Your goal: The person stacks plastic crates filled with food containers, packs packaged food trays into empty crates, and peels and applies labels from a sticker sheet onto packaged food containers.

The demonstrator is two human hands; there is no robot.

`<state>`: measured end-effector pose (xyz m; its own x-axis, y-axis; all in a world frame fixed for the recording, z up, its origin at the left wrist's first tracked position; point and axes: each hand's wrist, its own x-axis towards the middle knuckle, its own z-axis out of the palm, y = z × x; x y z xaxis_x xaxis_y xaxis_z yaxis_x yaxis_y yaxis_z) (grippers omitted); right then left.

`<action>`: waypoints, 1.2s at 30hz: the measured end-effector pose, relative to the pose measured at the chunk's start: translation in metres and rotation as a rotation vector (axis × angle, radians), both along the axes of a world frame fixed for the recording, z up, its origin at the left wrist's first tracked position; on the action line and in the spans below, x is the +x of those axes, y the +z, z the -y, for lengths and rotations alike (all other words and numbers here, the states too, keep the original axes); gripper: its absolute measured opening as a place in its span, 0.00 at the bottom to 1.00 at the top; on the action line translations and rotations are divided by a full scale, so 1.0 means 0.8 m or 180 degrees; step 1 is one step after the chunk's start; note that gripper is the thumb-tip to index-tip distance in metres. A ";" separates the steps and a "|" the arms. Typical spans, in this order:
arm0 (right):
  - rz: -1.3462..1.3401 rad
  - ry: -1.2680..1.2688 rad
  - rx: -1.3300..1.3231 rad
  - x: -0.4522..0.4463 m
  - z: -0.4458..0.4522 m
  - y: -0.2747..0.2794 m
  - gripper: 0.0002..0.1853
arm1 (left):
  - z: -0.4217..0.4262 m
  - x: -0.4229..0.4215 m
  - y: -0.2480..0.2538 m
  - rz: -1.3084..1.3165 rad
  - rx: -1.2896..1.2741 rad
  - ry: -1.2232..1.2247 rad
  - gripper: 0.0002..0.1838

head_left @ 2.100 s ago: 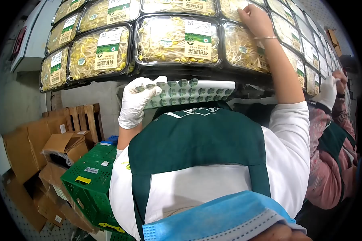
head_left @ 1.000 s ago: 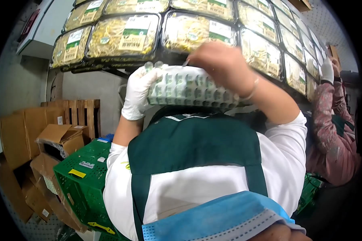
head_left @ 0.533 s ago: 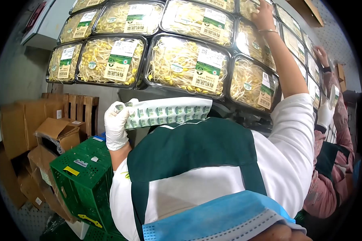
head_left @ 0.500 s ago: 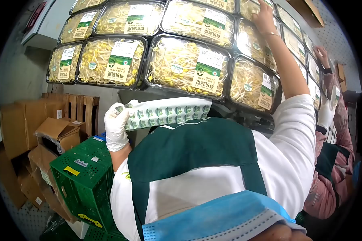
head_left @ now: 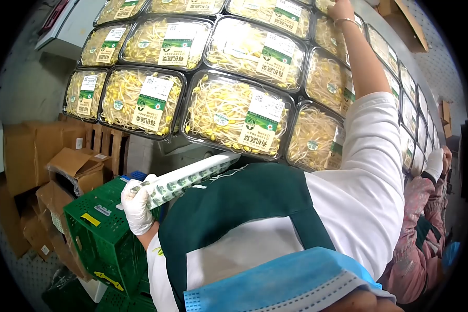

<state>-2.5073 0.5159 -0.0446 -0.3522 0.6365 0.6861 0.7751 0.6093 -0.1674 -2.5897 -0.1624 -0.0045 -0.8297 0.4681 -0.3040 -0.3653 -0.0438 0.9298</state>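
My left hand [head_left: 138, 207], in a white glove, is closed on one end of a long sheet of stickers [head_left: 184, 179] with rows of small green prints. The sheet slants up to the right below the nearest packs. Bare, with a bracelet at the wrist, my right hand [head_left: 342, 9] reaches over the far packs at the top edge of the view. Its fingertips are partly cut off there. Clear-lidded black trays of bean sprouts [head_left: 234, 114] stand in rows, each with a green-and-white label [head_left: 262, 122]. Small round stickers [head_left: 221, 119] show on several lids.
At the right a co-worker in pink sleeves [head_left: 413, 229] has a gloved hand [head_left: 434, 164] beside more packs. Green crates [head_left: 101, 223] stand low at the left, near cardboard boxes [head_left: 78, 166] and a wooden pallet [head_left: 109, 138]. An open carton [head_left: 403, 23] lies beyond the table.
My right hand has moved farther up to the view's top edge. My left hand has dropped slightly left, tilting the sticker sheet. The packs appear lower, and the co-worker's gloved hand has shifted down.
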 end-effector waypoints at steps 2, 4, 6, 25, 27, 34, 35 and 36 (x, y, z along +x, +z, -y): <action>0.0640 -0.0279 -0.0594 0.010 0.026 0.031 0.29 | 0.005 0.002 0.003 0.0048 -0.0119 0.0060 0.09; 0.1248 -0.0595 -0.1172 0.030 0.055 0.071 0.37 | 0.013 0.004 0.006 0.0066 -0.0218 0.0077 0.10; 0.1846 -0.1283 -0.1091 0.064 0.054 0.085 0.41 | 0.017 0.004 0.005 -0.0050 0.0016 0.0090 0.06; 0.1548 -0.1985 -0.1111 0.265 -0.029 0.052 0.36 | 0.001 0.022 0.001 -0.0065 -0.0157 0.0033 0.05; 0.0209 -0.0822 -0.2128 0.305 -0.030 0.061 0.29 | 0.002 0.025 -0.001 -0.0067 -0.0193 -0.0003 0.05; -0.0206 0.0340 -0.2207 0.318 0.135 0.055 0.18 | -0.014 0.023 -0.009 -0.0216 0.0179 -0.0624 0.08; -0.0017 0.0139 -0.2087 0.311 0.137 0.054 0.18 | -0.019 0.025 -0.006 -0.0197 0.0192 -0.0686 0.08; 0.0155 -0.0028 -0.1951 0.303 0.136 0.050 0.18 | -0.024 0.030 -0.005 -0.0205 0.0215 -0.0719 0.08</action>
